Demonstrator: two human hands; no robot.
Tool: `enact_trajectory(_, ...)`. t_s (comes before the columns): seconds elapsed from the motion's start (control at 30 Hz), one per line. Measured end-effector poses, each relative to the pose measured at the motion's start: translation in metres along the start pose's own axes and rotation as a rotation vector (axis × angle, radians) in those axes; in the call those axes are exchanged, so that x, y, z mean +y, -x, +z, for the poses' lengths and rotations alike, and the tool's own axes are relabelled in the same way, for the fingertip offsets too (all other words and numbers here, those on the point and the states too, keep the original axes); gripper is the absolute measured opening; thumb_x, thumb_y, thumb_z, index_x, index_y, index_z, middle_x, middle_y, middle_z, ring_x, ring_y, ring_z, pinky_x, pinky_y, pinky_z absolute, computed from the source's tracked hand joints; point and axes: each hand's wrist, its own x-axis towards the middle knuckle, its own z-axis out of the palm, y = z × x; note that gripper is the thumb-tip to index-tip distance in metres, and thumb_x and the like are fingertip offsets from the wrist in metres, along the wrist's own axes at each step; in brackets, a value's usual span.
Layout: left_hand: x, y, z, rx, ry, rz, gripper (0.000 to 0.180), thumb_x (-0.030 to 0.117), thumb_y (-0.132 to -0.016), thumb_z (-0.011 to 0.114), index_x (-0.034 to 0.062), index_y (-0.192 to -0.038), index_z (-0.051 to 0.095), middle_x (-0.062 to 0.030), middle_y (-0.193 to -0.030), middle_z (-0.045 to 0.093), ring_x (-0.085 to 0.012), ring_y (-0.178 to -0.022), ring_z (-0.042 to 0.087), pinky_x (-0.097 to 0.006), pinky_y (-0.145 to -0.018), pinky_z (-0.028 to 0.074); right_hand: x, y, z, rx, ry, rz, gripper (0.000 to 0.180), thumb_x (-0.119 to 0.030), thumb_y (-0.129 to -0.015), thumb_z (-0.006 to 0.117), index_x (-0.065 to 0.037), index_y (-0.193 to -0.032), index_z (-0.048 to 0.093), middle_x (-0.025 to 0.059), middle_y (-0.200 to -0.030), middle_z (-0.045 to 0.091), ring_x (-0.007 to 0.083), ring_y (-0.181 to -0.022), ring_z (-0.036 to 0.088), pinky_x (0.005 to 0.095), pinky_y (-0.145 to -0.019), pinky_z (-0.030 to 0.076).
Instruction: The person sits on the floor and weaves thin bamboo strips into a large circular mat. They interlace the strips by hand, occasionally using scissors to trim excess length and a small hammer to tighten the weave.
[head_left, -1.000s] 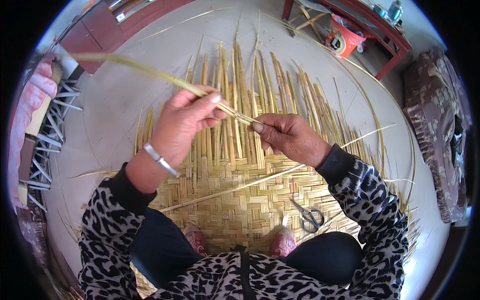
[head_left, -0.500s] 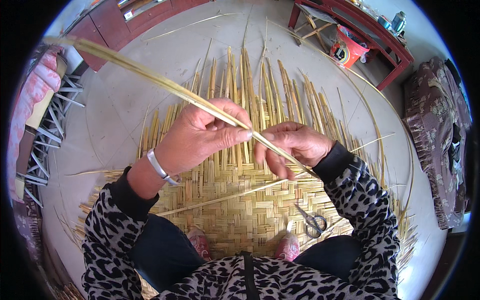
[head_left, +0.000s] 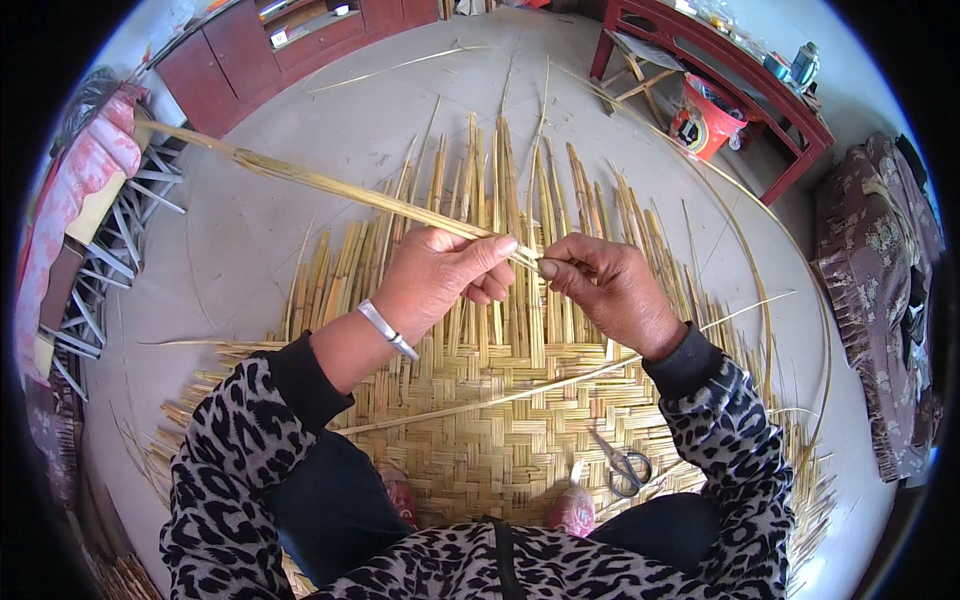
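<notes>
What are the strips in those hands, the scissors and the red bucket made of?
The strips look like split reed or cane, slightly glossy: long, narrow, yellow-tan. The scissors seem to have metal blades, thin and greyish; their dark loops could be plastic or painted metal. The bucket is probably smooth plastic, from its bright red, thin wall.

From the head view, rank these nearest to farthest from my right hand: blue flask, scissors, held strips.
1. Held strips: one end in the right hand, stretching left.
2. Scissors: on the woven mat, lower in the picture.
3. Blue flask: on the red table, upper right.
</notes>
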Motion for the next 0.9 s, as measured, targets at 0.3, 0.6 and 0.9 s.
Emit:
enact_trajectory(0.3, 0.001, -0.003, 0.003, 0.006, -0.058, -0.028, 0.038, 0.037, -0.096, 0.059, 0.0004, -0.086, 0.066, -0.0062, -0.075, 0.066, -0.0117, -0.066, 0.063, -0.025, -0.063, 0.052, -0.008, 0.007, 0.006, 0.098, 0.377, -0.257, 0.012, -0.011, -0.09, 0.067, 0.0, -0.094, 0.063, 0.0072, -0.073, 0.056, 0.0137, -0.064, 0.052, 0.0281, -0.059, 0.044)
enact_trajectory(0.6, 0.003, 0.002, 0.005, -0.041, -0.01, 0.009, 0.034, 0.033, -0.095, 0.062, -0.0009, -0.091, 0.067, -0.0068, -0.08, 0.068, -0.0114, -0.069, 0.063, -0.026, -0.065, 0.052, 0.003, 0.003, 0.008, -0.029, -0.392, 0.132, 0.013, -0.013, -0.093, 0.065, 0.0, -0.091, 0.063, -0.0044, -0.073, 0.052, 0.0036, -0.066, 0.044, 0.0223, -0.058, 0.04)
enact_trajectory(0.9, 0.014, -0.003, -0.025, 0.174, 0.069, 0.115, 0.022, 0.024, -0.092, 0.067, 0.0042, -0.101, 0.063, -0.0027, -0.083, 0.066, -0.0103, -0.074, 0.063, -0.025, -0.069, 0.051, 0.021, 0.015, -0.01, -0.063, -0.471, 0.252, 0.013, -0.014, -0.091, 0.068, -0.003, -0.089, 0.063, -0.0018, -0.076, 0.06, 0.0049, -0.067, 0.053, 0.0217, -0.062, 0.046)
